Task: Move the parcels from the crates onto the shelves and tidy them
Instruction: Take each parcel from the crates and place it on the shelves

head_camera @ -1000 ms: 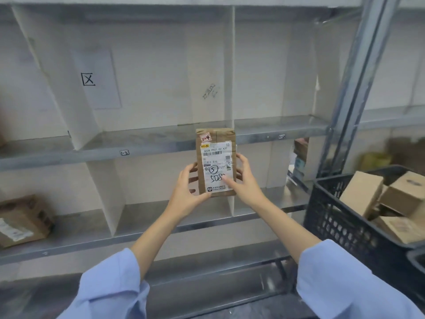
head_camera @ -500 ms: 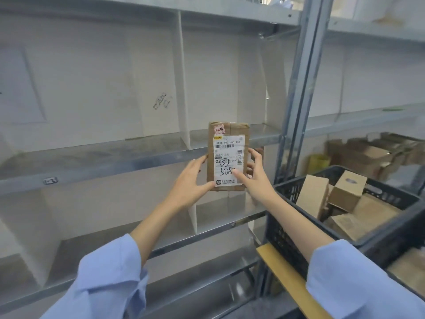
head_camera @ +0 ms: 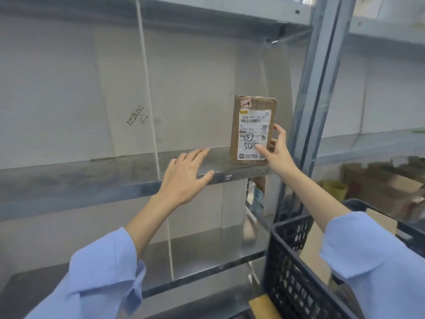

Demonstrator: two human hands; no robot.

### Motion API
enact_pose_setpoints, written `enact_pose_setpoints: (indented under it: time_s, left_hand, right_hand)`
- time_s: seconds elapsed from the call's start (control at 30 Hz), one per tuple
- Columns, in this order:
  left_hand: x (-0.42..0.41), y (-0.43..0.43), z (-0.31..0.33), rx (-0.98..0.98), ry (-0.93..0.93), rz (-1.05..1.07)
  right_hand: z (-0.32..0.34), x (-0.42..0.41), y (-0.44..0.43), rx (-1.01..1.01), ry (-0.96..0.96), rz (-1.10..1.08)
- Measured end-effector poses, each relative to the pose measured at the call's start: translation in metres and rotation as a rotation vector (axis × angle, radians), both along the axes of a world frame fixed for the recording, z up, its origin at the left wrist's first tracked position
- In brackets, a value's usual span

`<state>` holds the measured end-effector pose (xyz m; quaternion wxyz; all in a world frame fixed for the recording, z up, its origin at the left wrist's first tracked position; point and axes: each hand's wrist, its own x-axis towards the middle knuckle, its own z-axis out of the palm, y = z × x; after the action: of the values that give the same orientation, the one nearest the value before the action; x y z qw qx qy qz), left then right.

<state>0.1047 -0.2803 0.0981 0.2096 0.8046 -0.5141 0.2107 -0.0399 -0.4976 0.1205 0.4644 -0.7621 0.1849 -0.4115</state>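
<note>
Right hand (head_camera: 276,155) is gripping the parcel (head_camera: 250,116) at its 4 o'clock corner, thumb lying on the label, fingers curling round the right edge. Parcel is standing upright on the shelf (head_camera: 103,178), label facing out, metal post (head_camera: 315,111) just beside it at 3 o'clock. Left hand (head_camera: 184,178) is hovering at the parcel's 8 o'clock, fingers spread, holding nothing. Black crate (head_camera: 294,268) is sitting at 5 o'clock, holding a cardboard box (head_camera: 314,247).
</note>
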Motion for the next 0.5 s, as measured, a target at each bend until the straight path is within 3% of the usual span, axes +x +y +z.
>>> enact_pose_setpoints:
  time_s: [0.5]
  left_hand:
    - [0.056, -0.093, 0.004, 0.117, 0.041, 0.177]
  right_hand:
    - [-0.008, 0.073, -0.129, 0.032, 0.1, 0.05]
